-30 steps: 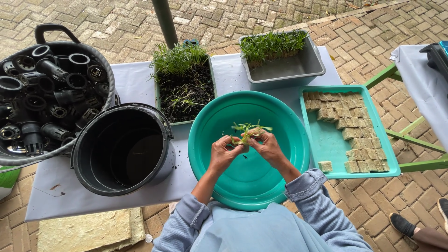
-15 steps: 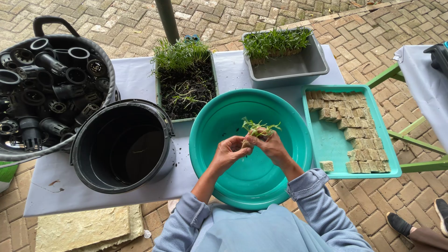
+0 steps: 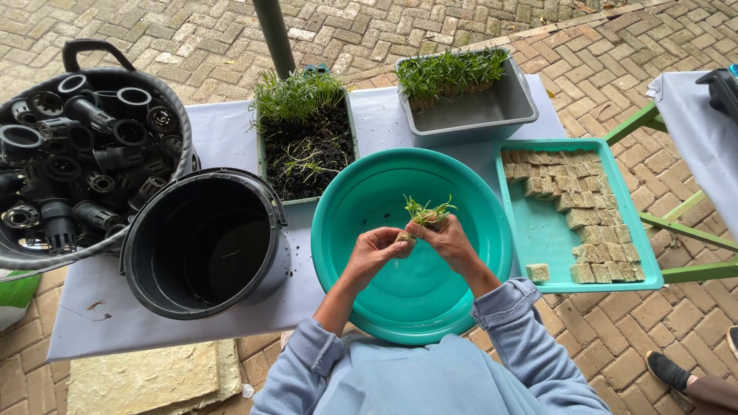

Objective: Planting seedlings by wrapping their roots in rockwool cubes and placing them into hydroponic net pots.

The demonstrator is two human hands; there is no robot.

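Note:
Over a large teal basin (image 3: 361, 207) my two hands meet. My right hand (image 3: 450, 242) pinches a small green seedling (image 3: 427, 211) with its leaves pointing up and away. My left hand (image 3: 377, 250) has its fingertips closed on the seedling's base, where a small tan sponge cube shows between the fingers. The basin's inside looks bare under the hands.
A teal tray (image 3: 542, 230) with several tan sponge cubes lies right of the basin. Behind stand a soil tray of seedlings (image 3: 304, 138) and a grey tub of seedlings (image 3: 477, 107). An empty black bucket (image 3: 204, 246) and a tub of black plastic cups (image 3: 69, 161) sit left. Someone's shoe (image 3: 669, 369) is bottom right.
Both hands have shifted slightly within the basin while working the seedling; the seedling now stands more upright in my right fingers. Nothing else on the table has moved.

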